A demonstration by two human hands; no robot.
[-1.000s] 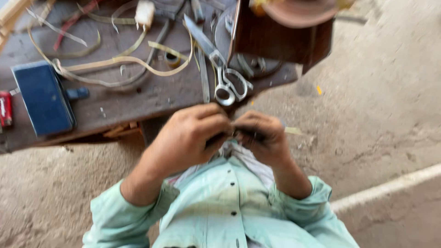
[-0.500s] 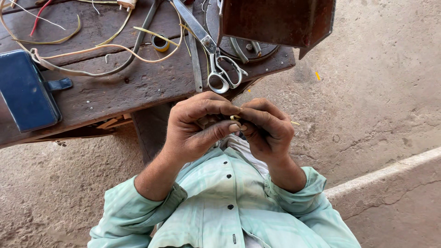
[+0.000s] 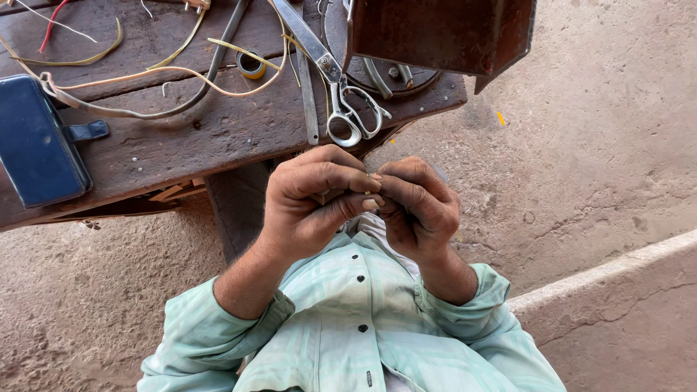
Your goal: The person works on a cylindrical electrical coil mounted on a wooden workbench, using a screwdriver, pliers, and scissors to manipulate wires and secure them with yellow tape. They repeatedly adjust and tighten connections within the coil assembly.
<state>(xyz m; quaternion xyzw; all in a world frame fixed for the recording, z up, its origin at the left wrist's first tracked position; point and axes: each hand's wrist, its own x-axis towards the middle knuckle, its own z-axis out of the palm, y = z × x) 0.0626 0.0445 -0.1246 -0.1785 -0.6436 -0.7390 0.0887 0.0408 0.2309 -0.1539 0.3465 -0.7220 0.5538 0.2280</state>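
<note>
Both hands have drifted a little lower and closer to the chest since half a second ago, pressed together as before. Left hand (image 3: 312,199) curled tight, right hand (image 3: 417,207) curled against it, fingertips meeting around one small piece (image 3: 375,176) pinched between them, too hidden to name. It sits in mid-air just off the table's near edge. On the table (image 3: 181,138): one pair of scissors (image 3: 341,94) at that near edge, one dark blue case (image 3: 36,141) toward the left edge, one small roll of tape (image 3: 251,65) further back, loose wires (image 3: 145,72) strewn about, one rusty metal box (image 3: 435,33) at the right corner
</note>
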